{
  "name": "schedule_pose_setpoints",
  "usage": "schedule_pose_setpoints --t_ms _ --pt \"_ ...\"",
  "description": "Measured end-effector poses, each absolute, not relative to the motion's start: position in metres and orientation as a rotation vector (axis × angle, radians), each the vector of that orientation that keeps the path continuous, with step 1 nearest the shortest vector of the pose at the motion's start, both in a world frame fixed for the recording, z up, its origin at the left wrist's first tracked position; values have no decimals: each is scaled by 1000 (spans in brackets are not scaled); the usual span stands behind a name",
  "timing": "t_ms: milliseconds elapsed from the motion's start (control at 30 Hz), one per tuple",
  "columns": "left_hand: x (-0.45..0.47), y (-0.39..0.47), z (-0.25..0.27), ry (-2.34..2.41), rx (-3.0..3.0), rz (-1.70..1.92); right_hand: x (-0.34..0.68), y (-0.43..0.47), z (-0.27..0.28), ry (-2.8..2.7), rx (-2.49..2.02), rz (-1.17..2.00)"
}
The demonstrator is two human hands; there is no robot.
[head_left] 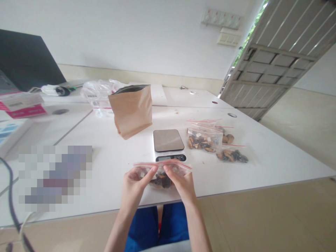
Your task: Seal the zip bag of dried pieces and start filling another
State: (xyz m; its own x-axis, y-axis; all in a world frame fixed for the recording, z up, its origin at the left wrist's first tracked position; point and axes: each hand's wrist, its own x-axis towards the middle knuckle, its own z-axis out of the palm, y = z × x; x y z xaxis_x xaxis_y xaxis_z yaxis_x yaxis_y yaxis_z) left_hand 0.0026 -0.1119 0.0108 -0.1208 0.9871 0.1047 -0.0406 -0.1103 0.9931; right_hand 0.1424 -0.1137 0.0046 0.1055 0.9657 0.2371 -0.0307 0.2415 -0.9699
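Note:
Both my hands hold a small clear zip bag [161, 171] with a red seal strip and dark dried pieces inside, just above the white table's front edge. My left hand [134, 183] pinches the bag's left side near the seal. My right hand [181, 182] pinches its right side. Right behind the bag sits a small digital scale [168, 141] with a dark, bare platform. An open brown paper pouch [132, 109] stands upright behind and left of the scale.
Several filled zip bags [207, 140] lie right of the scale, with another [232, 155] nearer the edge. Clear plastic bags [98, 92] are piled behind the pouch. A dark laptop [25, 59] and pink boxes [22, 105] sit far left. The white table [275, 157] ends at right.

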Motion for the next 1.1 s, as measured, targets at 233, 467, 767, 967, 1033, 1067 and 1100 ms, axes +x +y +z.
schedule_pose_setpoints --t_ms 233,467,767,967,1033,1067,1100 --pt "7 -119 5 1265 1387 1631 134 -117 6 -1287 -1036 760" --pt "6 -123 4 1318 1409 1674 122 -124 7 -1224 -1011 638" --pt "2 -117 5 1159 1414 1466 132 -117 2 -1371 -1027 508" --pt "4 -119 10 1197 1361 1453 130 -118 1 -1379 -1001 458" --pt "4 -119 11 1213 1344 1441 131 -119 3 -1397 -1006 417" --pt "5 -119 10 1222 1334 1437 131 -119 3 -1411 -1012 385" --pt "5 -119 10 1229 1326 1435 131 -119 4 -1427 -1020 347"
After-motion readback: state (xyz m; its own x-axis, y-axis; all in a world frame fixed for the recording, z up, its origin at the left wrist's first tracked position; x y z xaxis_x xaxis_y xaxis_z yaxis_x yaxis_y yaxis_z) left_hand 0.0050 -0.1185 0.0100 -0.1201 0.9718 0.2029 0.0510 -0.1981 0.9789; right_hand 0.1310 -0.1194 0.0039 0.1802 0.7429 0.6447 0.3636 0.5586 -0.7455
